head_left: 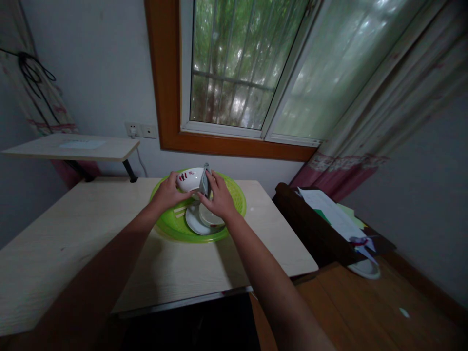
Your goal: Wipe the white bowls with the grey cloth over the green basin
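Observation:
My left hand (168,195) grips the left side of a white bowl (189,179) with red markings, which is tilted on its side. In my right hand (219,196) is a grey cloth (205,181), pressed against the bowl's rim on the right. Both hands are over a round green plastic basket (168,228) on the table. Inside the basket, below my right hand, a second white bowl (209,217) sits on a white plate (193,222). Pale chopsticks (179,212) appear to lie to the left of the plate.
The basket stands on a light wooden table (175,273) against the wall, below a window (237,63). A small raised shelf (73,146) is at the left back. Right of the table, papers (329,209) lie on a dark brown piece of furniture (303,224).

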Demonstrator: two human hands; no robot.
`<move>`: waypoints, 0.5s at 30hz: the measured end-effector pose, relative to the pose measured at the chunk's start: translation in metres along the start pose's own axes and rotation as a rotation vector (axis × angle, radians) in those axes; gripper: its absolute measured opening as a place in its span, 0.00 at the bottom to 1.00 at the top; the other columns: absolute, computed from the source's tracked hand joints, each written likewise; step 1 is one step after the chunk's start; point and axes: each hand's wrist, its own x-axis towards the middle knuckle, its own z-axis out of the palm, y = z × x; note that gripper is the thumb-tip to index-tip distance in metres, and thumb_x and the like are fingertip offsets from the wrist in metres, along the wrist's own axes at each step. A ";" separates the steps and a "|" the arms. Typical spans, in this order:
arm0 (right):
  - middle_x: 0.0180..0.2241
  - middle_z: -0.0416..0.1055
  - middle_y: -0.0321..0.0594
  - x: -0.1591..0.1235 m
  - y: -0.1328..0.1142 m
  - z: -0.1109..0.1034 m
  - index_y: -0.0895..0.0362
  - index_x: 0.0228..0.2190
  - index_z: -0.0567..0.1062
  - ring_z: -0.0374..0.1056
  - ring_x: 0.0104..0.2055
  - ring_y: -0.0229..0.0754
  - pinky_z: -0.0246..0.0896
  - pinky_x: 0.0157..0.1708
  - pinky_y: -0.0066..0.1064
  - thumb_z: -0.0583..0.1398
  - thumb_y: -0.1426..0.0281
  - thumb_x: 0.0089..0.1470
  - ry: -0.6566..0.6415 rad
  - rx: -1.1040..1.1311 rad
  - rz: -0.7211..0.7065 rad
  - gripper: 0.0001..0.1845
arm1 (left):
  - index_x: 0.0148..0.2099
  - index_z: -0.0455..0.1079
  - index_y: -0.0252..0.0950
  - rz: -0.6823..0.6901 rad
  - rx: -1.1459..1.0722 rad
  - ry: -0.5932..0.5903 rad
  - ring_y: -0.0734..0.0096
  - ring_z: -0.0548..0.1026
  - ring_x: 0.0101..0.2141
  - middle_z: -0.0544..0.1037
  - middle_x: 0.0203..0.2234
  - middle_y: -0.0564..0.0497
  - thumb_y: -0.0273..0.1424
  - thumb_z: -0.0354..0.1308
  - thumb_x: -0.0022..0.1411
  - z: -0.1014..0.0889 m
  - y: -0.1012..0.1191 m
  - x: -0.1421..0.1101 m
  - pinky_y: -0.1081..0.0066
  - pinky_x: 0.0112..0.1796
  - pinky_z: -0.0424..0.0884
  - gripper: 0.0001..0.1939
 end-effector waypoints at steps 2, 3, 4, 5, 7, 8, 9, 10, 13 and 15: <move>0.68 0.54 0.56 -0.001 0.006 0.004 0.56 0.71 0.51 0.54 0.70 0.58 0.54 0.68 0.55 0.63 0.60 0.60 -0.008 0.004 0.047 0.45 | 0.49 0.61 0.39 -0.028 0.014 0.019 0.60 0.78 0.37 0.77 0.39 0.46 0.52 0.68 0.48 -0.001 0.001 0.000 0.66 0.35 0.71 0.34; 0.68 0.54 0.57 -0.001 0.007 0.006 0.56 0.71 0.50 0.54 0.69 0.58 0.55 0.67 0.55 0.63 0.61 0.60 -0.014 0.003 0.057 0.45 | 0.49 0.61 0.39 -0.039 0.026 0.023 0.60 0.77 0.36 0.77 0.38 0.46 0.52 0.68 0.47 -0.002 0.001 -0.001 0.66 0.34 0.70 0.35; 0.68 0.54 0.57 -0.001 0.009 0.008 0.56 0.71 0.50 0.54 0.69 0.58 0.55 0.67 0.55 0.62 0.62 0.60 -0.020 0.001 0.063 0.45 | 0.48 0.61 0.39 -0.047 0.038 0.021 0.60 0.77 0.35 0.76 0.38 0.47 0.53 0.68 0.47 -0.002 0.002 -0.001 0.66 0.33 0.70 0.35; 0.68 0.54 0.57 -0.001 0.009 0.009 0.56 0.71 0.50 0.54 0.69 0.57 0.55 0.67 0.54 0.62 0.63 0.60 -0.022 -0.001 0.066 0.45 | 0.48 0.61 0.39 -0.050 0.048 0.016 0.60 0.77 0.34 0.76 0.37 0.47 0.53 0.68 0.46 -0.003 0.002 -0.001 0.66 0.33 0.69 0.35; 0.68 0.54 0.58 -0.001 0.010 0.009 0.57 0.70 0.50 0.54 0.69 0.57 0.55 0.68 0.53 0.63 0.63 0.59 -0.018 -0.004 0.064 0.45 | 0.48 0.61 0.39 -0.048 0.051 0.005 0.60 0.77 0.34 0.76 0.37 0.47 0.53 0.68 0.46 -0.003 0.004 -0.001 0.67 0.32 0.69 0.35; 0.67 0.54 0.58 -0.001 0.010 0.010 0.58 0.70 0.50 0.54 0.69 0.57 0.55 0.68 0.53 0.63 0.63 0.59 -0.015 -0.005 0.061 0.45 | 0.47 0.61 0.39 -0.045 0.048 0.004 0.60 0.77 0.34 0.76 0.37 0.47 0.53 0.69 0.46 -0.003 0.004 -0.001 0.67 0.32 0.69 0.35; 0.67 0.55 0.58 -0.001 0.010 0.009 0.58 0.70 0.51 0.54 0.69 0.57 0.55 0.68 0.53 0.63 0.62 0.59 -0.012 -0.006 0.058 0.45 | 0.47 0.61 0.39 -0.042 0.040 0.003 0.60 0.77 0.34 0.77 0.37 0.47 0.53 0.69 0.46 -0.004 0.005 -0.001 0.67 0.32 0.69 0.35; 0.67 0.55 0.58 -0.001 0.010 0.009 0.58 0.70 0.51 0.54 0.69 0.57 0.55 0.67 0.53 0.63 0.62 0.59 -0.010 -0.006 0.056 0.45 | 0.47 0.61 0.39 -0.042 0.032 0.005 0.60 0.77 0.34 0.77 0.37 0.47 0.53 0.69 0.46 -0.004 0.005 -0.001 0.67 0.32 0.69 0.35; 0.67 0.55 0.59 -0.001 0.009 0.009 0.58 0.70 0.51 0.54 0.69 0.57 0.56 0.67 0.53 0.63 0.63 0.59 -0.011 -0.011 0.055 0.45 | 0.47 0.60 0.39 -0.047 0.018 0.009 0.60 0.78 0.34 0.77 0.38 0.47 0.54 0.68 0.46 -0.003 0.005 -0.001 0.67 0.32 0.69 0.35; 0.67 0.55 0.59 0.000 0.008 0.007 0.59 0.70 0.51 0.54 0.69 0.57 0.56 0.67 0.52 0.62 0.64 0.59 -0.014 -0.019 0.047 0.44 | 0.47 0.60 0.39 -0.051 0.017 0.004 0.60 0.78 0.34 0.77 0.38 0.47 0.54 0.68 0.46 -0.003 0.005 0.000 0.67 0.32 0.69 0.35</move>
